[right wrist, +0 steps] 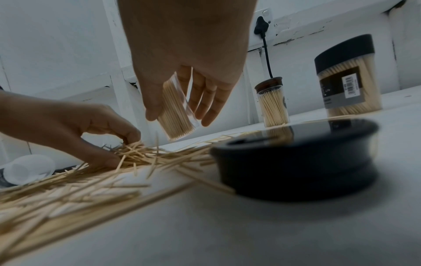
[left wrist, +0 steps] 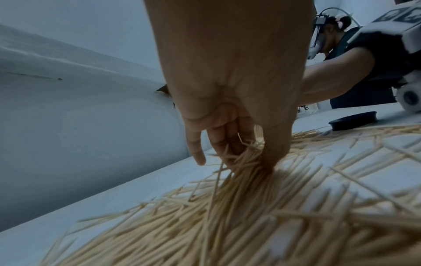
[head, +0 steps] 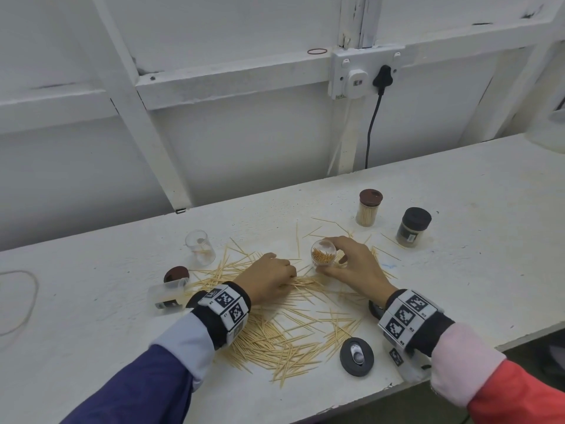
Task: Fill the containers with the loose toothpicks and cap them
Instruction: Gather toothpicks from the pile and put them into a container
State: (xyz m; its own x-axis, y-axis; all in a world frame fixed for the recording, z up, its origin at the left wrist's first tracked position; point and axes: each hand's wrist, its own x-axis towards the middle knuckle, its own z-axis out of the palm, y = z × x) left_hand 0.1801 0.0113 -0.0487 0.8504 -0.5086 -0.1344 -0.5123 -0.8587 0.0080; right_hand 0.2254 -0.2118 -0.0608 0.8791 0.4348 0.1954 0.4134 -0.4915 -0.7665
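Nearest the camera, the loose toothpicks point(head: 284, 335) lie in a broad heap on the white table point(head: 458, 240), and everything else is placed against that heap. The left hand point(head: 269, 278) is down in the heap's far part, thumb and fingers pinching a small bundle of toothpicks point(left wrist: 248, 158) whose ends still touch the table. Just right of it, at the heap's far right edge, the right hand point(head: 356, 264) holds a clear container point(head: 323, 253) tilted with its open mouth towards the camera; it is partly filled with toothpicks and, in the right wrist view, lifted off the table. At the heap's near right edge lies a black lid point(head: 356, 356), upside down. At the left edge a clear container lies on its side point(head: 166, 293) with a brown lid point(head: 176, 274) touching or just behind it, and beyond that an open clear container point(head: 200, 247) stands with only a few toothpicks inside. Beyond the heap to the right stand two capped containers, well apart from it: a brown-capped one point(head: 369, 207) full of toothpicks and a black-capped one point(head: 413, 227). On the wall behind is a socket point(head: 363, 73) with a black plug.
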